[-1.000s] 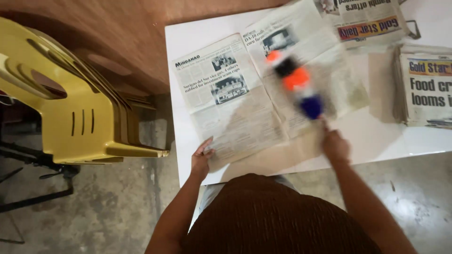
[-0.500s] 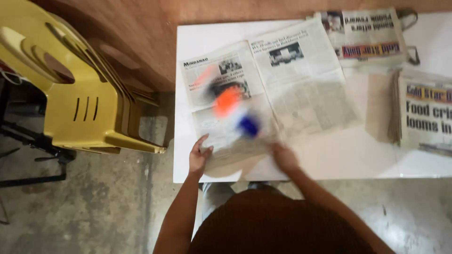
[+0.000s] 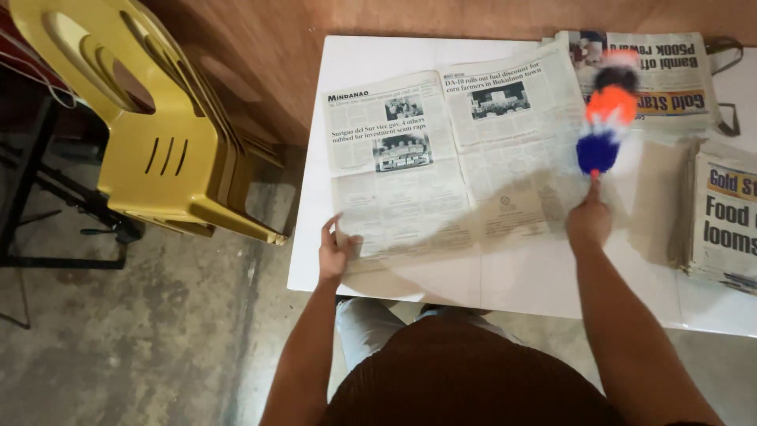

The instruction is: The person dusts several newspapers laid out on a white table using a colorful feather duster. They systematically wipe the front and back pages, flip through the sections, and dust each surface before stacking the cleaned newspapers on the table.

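The left hand lay spread, pressing the open printed newspaper sheet at seven o'clock, while the right hand gripped a blurred orange-and-blue feather duster at two o'clock, mid-sweep; the next stroke would likely need the sheet pinned.

White counter: open newspaper, left hand pressing its near corner; right hand gripping a blurred feather duster; yellow chairs beside.

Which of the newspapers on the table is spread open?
The open newspaper under the left hand; the folded paper and stacked papers stay closed.
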